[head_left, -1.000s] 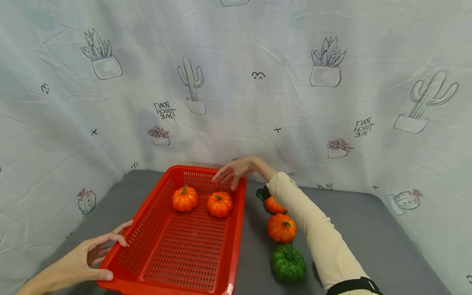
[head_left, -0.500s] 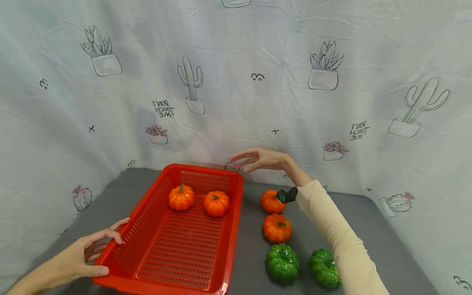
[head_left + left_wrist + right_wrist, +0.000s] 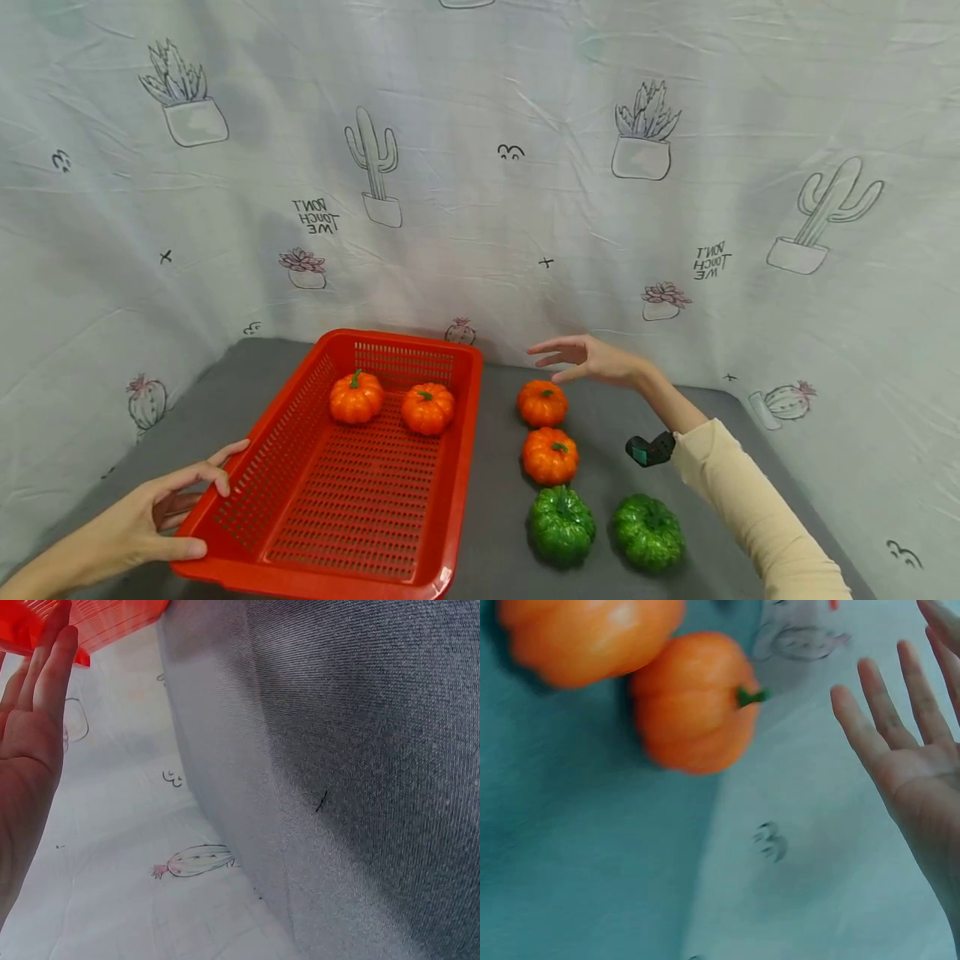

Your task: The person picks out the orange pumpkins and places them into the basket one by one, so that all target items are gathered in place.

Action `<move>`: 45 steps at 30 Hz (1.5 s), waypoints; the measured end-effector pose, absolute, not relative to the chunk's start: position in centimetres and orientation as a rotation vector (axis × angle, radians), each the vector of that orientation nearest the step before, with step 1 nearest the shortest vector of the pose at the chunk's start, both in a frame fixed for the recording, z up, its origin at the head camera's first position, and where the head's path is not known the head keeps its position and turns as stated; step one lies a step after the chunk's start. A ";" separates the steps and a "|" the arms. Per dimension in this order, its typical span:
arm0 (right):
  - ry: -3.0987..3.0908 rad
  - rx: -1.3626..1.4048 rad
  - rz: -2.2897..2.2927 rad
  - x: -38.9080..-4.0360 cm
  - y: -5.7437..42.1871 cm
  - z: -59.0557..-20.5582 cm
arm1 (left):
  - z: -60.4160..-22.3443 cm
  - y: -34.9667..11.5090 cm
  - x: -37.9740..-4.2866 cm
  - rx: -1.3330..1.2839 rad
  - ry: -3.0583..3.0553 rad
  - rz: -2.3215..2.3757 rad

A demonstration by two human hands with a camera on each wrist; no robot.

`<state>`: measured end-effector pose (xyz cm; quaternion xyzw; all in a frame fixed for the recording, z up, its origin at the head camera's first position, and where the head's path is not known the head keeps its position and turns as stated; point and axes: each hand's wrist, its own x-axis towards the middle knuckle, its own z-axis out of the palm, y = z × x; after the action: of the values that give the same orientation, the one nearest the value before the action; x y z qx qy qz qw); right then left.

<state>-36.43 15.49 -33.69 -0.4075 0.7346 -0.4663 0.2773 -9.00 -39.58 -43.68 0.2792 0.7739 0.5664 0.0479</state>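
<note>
My left hand [image 3: 161, 512] grips the near left corner of a red plastic basket [image 3: 459, 467], thumb and fingers on its rim. Inside the basket, toward its far end, sit two orange pumpkins: one on the left [image 3: 356, 397], one on the right [image 3: 428, 409]. My right hand [image 3: 592, 360] is in the air with nothing in it, fingers extended. Just below and to its left lies an orange pumpkin [image 3: 542, 404] on the table. A second orange pumpkin [image 3: 551, 457] lies nearer, then a green pumpkin [image 3: 562, 527]. Another green pumpkin [image 3: 648, 533] lies to the right.
A grey cloth-covered table [image 3: 720, 508] lies under everything. White curtain fabric [image 3: 450, 183] printed with cacti rises behind it and at both sides. A small black device [image 3: 649, 449] is at my right wrist.
My right hand has moved from over the basket's far right corner to the right, toward the orange pumpkins on the table. My left hand keeps its hold, and both pumpkins stay in the basket.
</note>
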 end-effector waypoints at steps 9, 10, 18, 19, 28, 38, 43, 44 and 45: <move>2.054 -0.927 -1.323 -37.6 18.2 -38.5 | -43.3 -39.7 -8.8 0.775 2.273 1.760; 2.051 -0.909 -1.324 -37.7 18.3 -38.9 | -43.3 -39.7 -8.8 0.791 2.265 1.760; 2.018 -0.820 -1.304 -38.3 18.8 -40.4 | -42.7 -38.6 -8.9 0.885 2.513 1.646; 2.013 -0.816 -1.298 -38.4 18.8 -40.6 | -42.6 -38.6 -8.9 0.894 2.533 1.637; 2.014 -0.752 -1.266 -38.7 18.8 -41.4 | -42.2 -38.4 -8.9 0.936 2.609 1.574; 2.022 -0.714 -1.259 -38.8 18.2 -41.5 | -41.7 -38.3 -8.8 0.922 2.483 1.626; 2.029 -0.718 -1.233 -38.9 17.9 -41.6 | -41.5 -38.3 -8.8 0.886 2.405 1.656; 2.030 -0.723 -1.227 -38.9 17.8 -41.6 | -41.5 -38.3 -8.8 0.888 2.434 1.632; 2.030 -0.726 -1.223 -39.0 17.7 -41.7 | -41.5 -38.3 -8.8 0.893 2.469 1.604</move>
<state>-38.97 17.72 -41.67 -0.2769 0.7745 -0.4665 0.3253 -8.79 -38.30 -41.47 0.2901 0.8020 0.5212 0.0326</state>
